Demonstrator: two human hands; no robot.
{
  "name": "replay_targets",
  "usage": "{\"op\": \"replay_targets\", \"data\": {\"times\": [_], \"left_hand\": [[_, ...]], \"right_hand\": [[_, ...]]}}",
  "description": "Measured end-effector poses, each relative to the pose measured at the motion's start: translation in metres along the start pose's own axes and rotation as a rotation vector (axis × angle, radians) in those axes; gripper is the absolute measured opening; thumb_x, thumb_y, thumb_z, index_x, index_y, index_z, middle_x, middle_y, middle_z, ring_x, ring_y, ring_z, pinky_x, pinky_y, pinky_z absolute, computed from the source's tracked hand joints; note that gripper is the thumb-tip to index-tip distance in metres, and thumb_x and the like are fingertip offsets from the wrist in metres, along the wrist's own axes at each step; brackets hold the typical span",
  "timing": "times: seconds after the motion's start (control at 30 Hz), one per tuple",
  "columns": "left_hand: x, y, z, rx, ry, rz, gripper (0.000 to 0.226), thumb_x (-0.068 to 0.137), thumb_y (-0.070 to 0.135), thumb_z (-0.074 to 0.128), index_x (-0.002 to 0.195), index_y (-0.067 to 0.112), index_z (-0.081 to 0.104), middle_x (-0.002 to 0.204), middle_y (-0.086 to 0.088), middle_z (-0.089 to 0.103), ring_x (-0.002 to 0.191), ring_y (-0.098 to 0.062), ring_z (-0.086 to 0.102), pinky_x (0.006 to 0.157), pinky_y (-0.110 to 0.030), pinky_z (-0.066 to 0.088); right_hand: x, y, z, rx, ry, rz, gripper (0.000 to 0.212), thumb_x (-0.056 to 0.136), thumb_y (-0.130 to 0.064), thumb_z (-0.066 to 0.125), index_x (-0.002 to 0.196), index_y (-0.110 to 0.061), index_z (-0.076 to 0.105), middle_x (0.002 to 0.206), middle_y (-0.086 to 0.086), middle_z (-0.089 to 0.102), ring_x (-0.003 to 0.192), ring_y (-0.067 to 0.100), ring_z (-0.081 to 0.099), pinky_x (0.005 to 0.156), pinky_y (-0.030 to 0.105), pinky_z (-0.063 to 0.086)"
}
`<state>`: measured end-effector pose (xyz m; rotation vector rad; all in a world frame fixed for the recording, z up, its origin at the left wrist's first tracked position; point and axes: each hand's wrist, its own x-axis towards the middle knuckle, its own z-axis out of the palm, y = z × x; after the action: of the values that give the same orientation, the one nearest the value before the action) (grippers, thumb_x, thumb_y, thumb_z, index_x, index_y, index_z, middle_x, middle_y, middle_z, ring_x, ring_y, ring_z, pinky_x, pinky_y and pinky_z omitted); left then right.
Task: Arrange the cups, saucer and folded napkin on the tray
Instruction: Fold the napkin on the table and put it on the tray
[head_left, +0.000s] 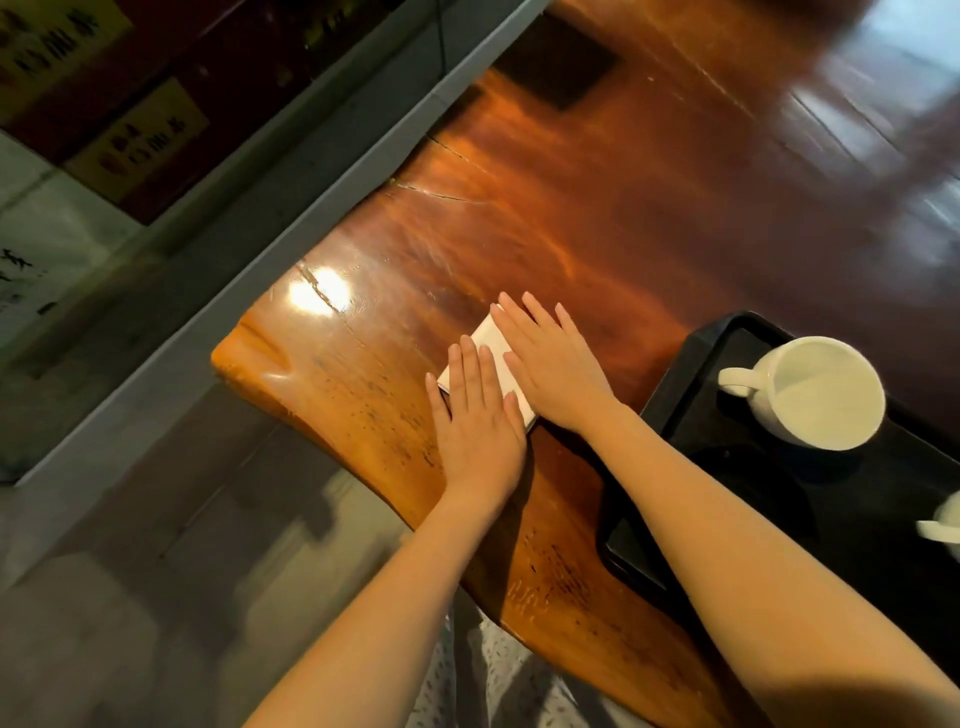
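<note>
A white folded napkin (487, 347) lies flat on the wooden table, left of the tray. My left hand (475, 415) presses palm-down on its near end, fingers spread. My right hand (553, 366) lies flat over its right side, so most of the napkin is hidden. A black tray (691, 364) sits to the right. On it stands a white cup (815, 395), empty, handle pointing left. At the right edge of the frame a second white cup (948, 525) shows only in part. No saucer is visible.
The polished reddish wooden table (597, 208) stretches far and right, with a dark square patch (558, 65) near its far edge. Its left edge (244, 358) drops to a grey tiled floor and a grey ledge beside it.
</note>
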<state>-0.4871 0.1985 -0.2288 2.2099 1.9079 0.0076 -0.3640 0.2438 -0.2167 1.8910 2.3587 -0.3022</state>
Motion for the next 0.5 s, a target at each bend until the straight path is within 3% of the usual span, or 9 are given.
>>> {"op": "replay_targets", "data": {"times": [0.1,0.23,0.3,0.43,0.5], "left_hand": [[-0.001,-0.01,0.0,0.003,-0.017,0.023,0.061,0.096,0.041,0.011,0.149,0.012,0.006,0.159,-0.008,0.005,0.146,-0.022,-0.001,0.117,-0.047,-0.002],[-0.002,-0.025,-0.007,0.014,-0.073,0.082,0.064,0.095,0.051,0.012,0.149,0.018,0.0,0.159,-0.002,-0.003,0.145,-0.017,-0.01,0.117,-0.045,-0.009],[-0.001,-0.03,-0.013,-0.044,-0.076,0.128,0.062,0.096,0.05,0.017,0.149,0.02,0.006,0.159,0.0,0.001,0.147,-0.017,-0.002,0.117,-0.042,-0.007],[0.027,-0.042,-0.035,-0.477,-0.038,0.04,0.041,0.095,0.027,0.044,0.134,0.018,0.043,0.139,-0.002,0.05,0.129,-0.024,0.043,0.105,-0.029,0.026],[0.055,-0.041,-0.045,-0.558,-0.117,-0.027,0.035,0.093,0.024,0.047,0.126,0.012,0.049,0.119,-0.006,0.058,0.111,-0.024,0.053,0.092,-0.031,0.043]], "right_hand": [[-0.002,0.002,0.001,-0.029,-0.008,-0.038,0.059,0.096,-0.041,0.007,0.15,-0.017,0.01,0.159,0.003,0.014,0.146,0.024,0.014,0.116,0.042,0.013],[-0.001,0.007,0.005,0.006,-0.014,-0.061,0.065,0.095,-0.052,0.013,0.15,-0.017,0.008,0.159,0.002,0.009,0.147,0.022,0.009,0.117,0.038,0.007],[-0.001,0.011,0.006,0.008,-0.034,-0.092,0.075,0.091,-0.062,0.013,0.15,-0.016,0.005,0.16,0.003,0.006,0.147,0.022,0.006,0.117,0.038,0.005],[0.001,0.012,0.005,0.002,-0.064,-0.126,0.091,0.084,-0.073,0.016,0.15,-0.011,0.003,0.16,0.007,0.003,0.147,0.025,0.004,0.117,0.04,0.006],[0.002,0.012,0.005,-0.007,-0.063,-0.134,0.095,0.082,-0.075,0.018,0.149,-0.009,0.002,0.16,0.009,0.003,0.147,0.026,0.004,0.117,0.041,0.008]]}}
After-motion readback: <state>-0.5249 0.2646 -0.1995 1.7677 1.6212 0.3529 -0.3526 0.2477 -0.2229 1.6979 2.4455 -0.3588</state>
